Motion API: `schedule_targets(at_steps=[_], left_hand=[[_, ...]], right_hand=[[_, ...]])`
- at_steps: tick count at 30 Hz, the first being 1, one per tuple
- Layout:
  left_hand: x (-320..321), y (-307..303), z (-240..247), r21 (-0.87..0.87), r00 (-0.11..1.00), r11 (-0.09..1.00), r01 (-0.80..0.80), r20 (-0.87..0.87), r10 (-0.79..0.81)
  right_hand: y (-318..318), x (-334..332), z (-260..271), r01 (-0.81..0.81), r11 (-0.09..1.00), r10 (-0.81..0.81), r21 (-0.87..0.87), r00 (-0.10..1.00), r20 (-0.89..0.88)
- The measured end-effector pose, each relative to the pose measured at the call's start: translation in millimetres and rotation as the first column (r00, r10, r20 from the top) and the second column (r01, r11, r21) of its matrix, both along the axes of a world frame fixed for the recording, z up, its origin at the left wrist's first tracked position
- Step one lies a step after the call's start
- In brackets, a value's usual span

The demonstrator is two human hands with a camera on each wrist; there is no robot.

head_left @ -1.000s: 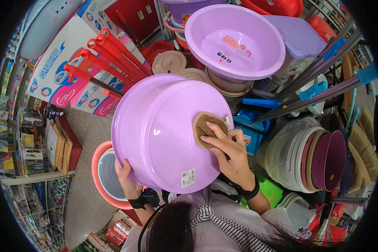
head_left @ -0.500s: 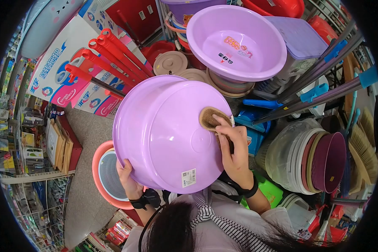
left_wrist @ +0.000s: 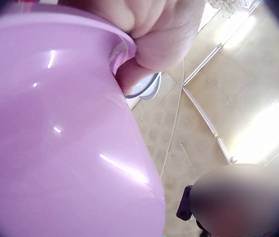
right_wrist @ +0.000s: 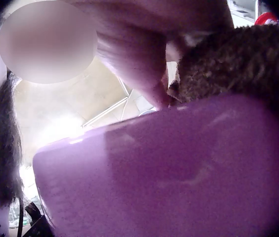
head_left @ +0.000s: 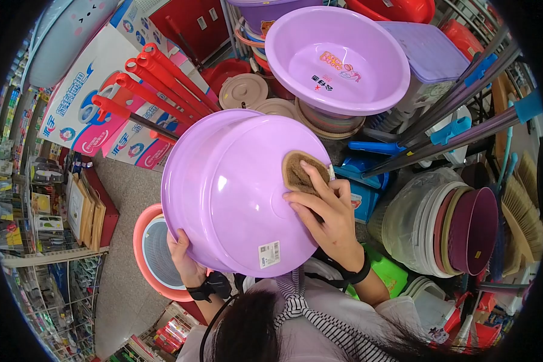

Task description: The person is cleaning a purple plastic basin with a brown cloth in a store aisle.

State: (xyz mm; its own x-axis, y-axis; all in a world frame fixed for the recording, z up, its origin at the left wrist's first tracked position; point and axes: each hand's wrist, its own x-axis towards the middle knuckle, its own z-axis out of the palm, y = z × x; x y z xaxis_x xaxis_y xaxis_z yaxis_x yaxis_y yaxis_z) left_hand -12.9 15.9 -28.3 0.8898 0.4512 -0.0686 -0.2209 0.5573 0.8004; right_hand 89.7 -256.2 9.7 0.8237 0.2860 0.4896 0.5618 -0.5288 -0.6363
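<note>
A glossy light purple plastic basin [head_left: 241, 199] is held up with its underside facing the head camera and a white label [head_left: 269, 254] on its base. The left hand [head_left: 186, 259] grips its rim at the lower left; in the left wrist view the fingers of the left hand [left_wrist: 154, 42] wrap over the rim. My right hand [head_left: 330, 223] holds a fuzzy brown cloth [head_left: 300, 172] with tan edging against the right part of the base. Dark brown pile of the cloth [right_wrist: 228, 64] lies along the basin wall in the right wrist view.
Another purple basin [head_left: 338, 60] sits on a stack ahead. Red-ended poles [head_left: 157, 84] stand before printed boxes at left. Nested buckets [head_left: 473, 232] and long handles [head_left: 464, 136] crowd the right. An orange basin [head_left: 140, 253] is on the floor, beside shelf racks [head_left: 42, 241].
The right hand slid the cloth toward the right edge of the base, then back slightly left and up. The left hand keeps its grip on the rim; the basin stays almost in place.
</note>
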Motion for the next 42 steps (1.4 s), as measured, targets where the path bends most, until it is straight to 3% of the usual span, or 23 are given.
schedule_targets(at_steps=[4, 6, 10, 12, 16, 18, 19, 22, 23, 26, 28, 30, 36, 38, 42], left_hand=[[0.5, -0.8, 1.2, 0.004, 1.000, 1.000, -0.006, -0.012, 0.006], [1.1, -1.2, 1.6, -0.011, 1.000, 1.000, 0.005, 0.000, -0.005], [0.8, -1.2, 1.6, -0.009, 1.000, 1.000, -0.007, -0.004, 0.007], [0.9, -0.9, 0.6, -0.004, 1.000, 1.000, -0.010, -0.015, 0.010], [4.4, -6.4, 3.3, -0.011, 1.000, 1.000, 0.001, 0.005, -0.001], [5.2, -6.9, 2.2, -0.003, 1.000, 1.000, -0.006, -0.003, 0.006], [6.2, -7.1, 2.0, -0.001, 1.000, 1.000, -0.006, -0.001, 0.006], [9.7, -6.0, 1.0, 0.009, 0.999, 1.000, 0.013, 0.030, -0.013], [9.4, -4.4, -0.2, 0.007, 0.999, 1.000, 0.029, 0.037, -0.029], [9.4, -5.9, 1.3, 0.011, 1.000, 1.000, 0.012, 0.016, -0.012], [8.3, -7.6, 1.0, 0.012, 0.999, 1.000, -0.026, -0.018, 0.026], [7.2, -5.7, 0.2, 0.003, 0.999, 0.999, 0.032, 0.016, -0.032], [9.7, -3.9, 0.1, 0.010, 0.998, 0.999, 0.050, 0.035, -0.050], [10.2, -3.2, 1.1, 0.016, 0.998, 0.998, 0.056, 0.033, -0.056], [7.4, -1.2, -2.6, 0.024, 0.999, 0.999, 0.046, 0.024, -0.047]], right_hand=[[2.2, 2.0, 4.8, -0.008, 1.000, 0.008, 0.014, 1.000, -0.019], [4.6, 1.5, 8.2, -0.006, 0.999, 0.010, 0.032, 0.993, -0.121], [4.6, 4.9, 4.5, -0.024, 0.999, 0.028, 0.036, 0.995, -0.091], [5.4, 7.1, 6.6, 0.044, 0.990, -0.020, 0.131, 0.984, -0.178], [12.2, 6.5, 10.3, 0.058, 0.981, -0.033, 0.184, 0.990, -0.136], [12.3, 3.0, 16.4, -0.068, 0.996, 0.069, 0.058, 0.997, -0.020], [11.8, 1.6, 19.4, -0.068, 0.996, 0.070, 0.060, 0.997, -0.019], [7.4, -2.7, 26.5, -0.364, 0.928, 0.365, 0.079, 0.931, 0.006], [7.5, -4.0, 25.8, -0.394, 0.914, 0.396, 0.098, 0.918, 0.004], [-0.9, 4.4, 15.5, -0.382, 0.924, 0.381, 0.027, 0.924, 0.025], [-3.6, 15.3, 16.2, -0.322, 0.947, 0.322, 0.001, 0.945, -0.054], [-0.5, 25.4, 20.1, -0.144, 0.990, 0.144, 0.004, 0.985, -0.093], [14.9, 8.6, 30.3, -0.329, 0.944, 0.327, -0.030, 0.944, -0.053], [17.4, 0.3, 33.4, -0.500, 0.865, 0.501, -0.040, 0.866, -0.005], [8.2, 12.4, 27.7, -0.469, 0.877, 0.471, -0.103, 0.882, -0.006]])
